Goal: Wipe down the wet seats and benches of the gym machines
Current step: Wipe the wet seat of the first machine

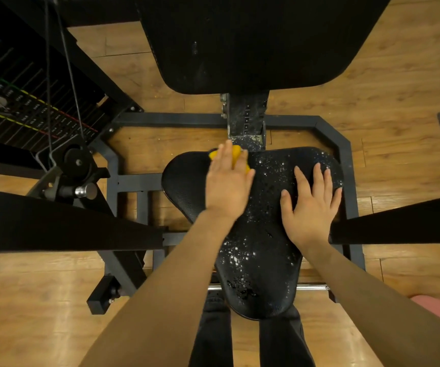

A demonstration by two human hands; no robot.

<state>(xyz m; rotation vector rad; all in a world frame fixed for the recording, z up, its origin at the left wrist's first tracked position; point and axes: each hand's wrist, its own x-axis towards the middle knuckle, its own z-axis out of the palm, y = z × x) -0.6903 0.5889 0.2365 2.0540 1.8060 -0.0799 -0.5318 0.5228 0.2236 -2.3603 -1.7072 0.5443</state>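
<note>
The machine seat [256, 234] is a black padded saddle shape, wide at the far end and narrow at the near end, so its long axis runs from the person toward the back pad [253, 43]. Water drops cover most of it: they are dense in the middle, on the far right lobe and down the narrow near part. The far left lobe looks already dull and dry.

The yellow cloth [236, 154] lies on the far left part of the seat, under the left hand [227, 186]. This hand presses it flat, and the fingers [225, 157] are straight, not curled around it. The wet area lies to the right of the cloth and toward the person from it, so I judge the next stroke should go rightward and then down along the long axis.

The right hand [311, 205] rests flat on the right lobe with its fingers spread and holds nothing. It sits on wet surface, so it probably must lift away before the cloth comes there.

The dark steel base frame [176, 120] surrounds the seat on the wooden floor [372, 88].
</note>
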